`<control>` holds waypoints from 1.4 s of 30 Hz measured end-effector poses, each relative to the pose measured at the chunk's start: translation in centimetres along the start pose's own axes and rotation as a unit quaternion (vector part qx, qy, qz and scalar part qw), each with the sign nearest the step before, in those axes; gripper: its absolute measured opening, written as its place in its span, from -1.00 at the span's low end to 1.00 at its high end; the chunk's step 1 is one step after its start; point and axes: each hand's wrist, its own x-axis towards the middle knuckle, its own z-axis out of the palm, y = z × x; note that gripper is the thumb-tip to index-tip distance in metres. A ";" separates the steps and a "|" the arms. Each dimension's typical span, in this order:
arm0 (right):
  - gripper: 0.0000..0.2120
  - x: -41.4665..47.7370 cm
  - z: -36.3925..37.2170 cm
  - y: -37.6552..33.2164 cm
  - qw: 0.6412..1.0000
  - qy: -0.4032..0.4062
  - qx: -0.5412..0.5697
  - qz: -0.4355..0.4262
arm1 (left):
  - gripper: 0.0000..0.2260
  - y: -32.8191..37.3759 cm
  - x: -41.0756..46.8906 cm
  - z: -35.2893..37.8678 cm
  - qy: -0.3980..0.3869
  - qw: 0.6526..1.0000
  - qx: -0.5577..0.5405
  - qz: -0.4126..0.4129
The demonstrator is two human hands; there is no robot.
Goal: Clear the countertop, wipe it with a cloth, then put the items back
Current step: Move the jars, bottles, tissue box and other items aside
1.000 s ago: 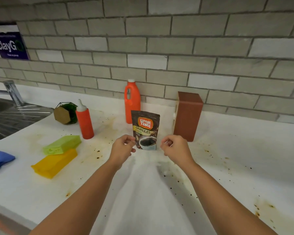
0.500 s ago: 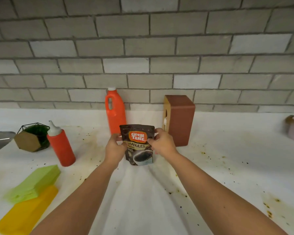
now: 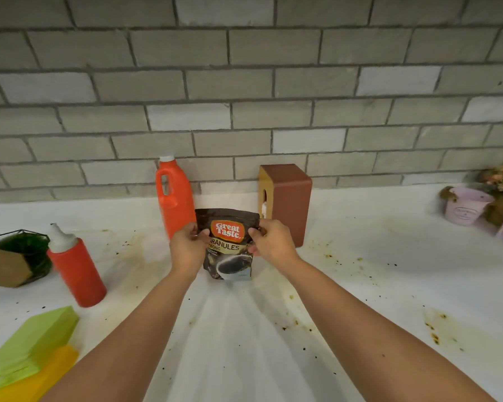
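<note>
Both hands have closed in on the Great Taste coffee pouch (image 3: 228,236) since a second ago. Grip of left hand (image 3: 188,248) pinches its left edge, right hand (image 3: 273,245) pinches the right edge. Pouch upright at stained white desk (image 3: 360,256), just in front of orange jug (image 3: 174,198) and brown box (image 3: 291,201).

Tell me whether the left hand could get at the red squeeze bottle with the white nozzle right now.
Probably yes, once freed: the left hand now pinches the dark coffee pouch. The red squeeze bottle stands to its left, with only stained white countertop between.
</note>
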 end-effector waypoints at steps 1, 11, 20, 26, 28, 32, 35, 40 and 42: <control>-0.79 -0.2 -0.5 -0.1 1.000 0.005 -0.002 -0.003 | -0.92 0.4 -0.1 0.3 -0.006 1.000 -0.007 0.005; -0.80 -3.0 -7.9 1.0 0.995 0.091 -0.032 0.001 | -0.95 4.4 -3.1 6.7 -0.093 0.994 -0.013 0.053; -0.76 -7.2 -18.7 5.2 0.987 0.157 -0.036 0.025 | -0.95 9.5 -9.3 16.7 -0.165 0.982 -0.037 0.081; -0.80 -10.5 -27.7 9.7 0.978 0.198 -0.048 0.038 | -0.94 12.6 -15.8 25.2 -0.211 0.971 -0.064 0.091; -0.80 -11.6 -30.3 11.3 0.975 0.208 -0.055 0.045 | -0.94 13.5 -18.0 27.8 -0.218 0.969 -0.074 0.084; -0.77 -13.0 -34.5 14.2 0.973 0.212 -0.072 0.054 | -0.94 14.9 -21.5 31.9 -0.231 0.966 -0.082 0.080; -0.75 -13.5 -36.9 15.9 0.972 0.214 -0.075 0.059 | -0.94 15.3 -23.2 34.5 -0.243 0.963 -0.078 0.080; -0.70 -12.7 -39.9 17.8 0.970 0.220 -0.080 0.071 | -0.93 16.3 -23.8 38.5 -0.265 0.958 -0.069 0.086; -0.71 -12.1 -40.9 18.3 0.967 0.232 -0.076 0.075 | -0.92 16.8 -23.7 40.0 -0.272 0.955 -0.070 0.092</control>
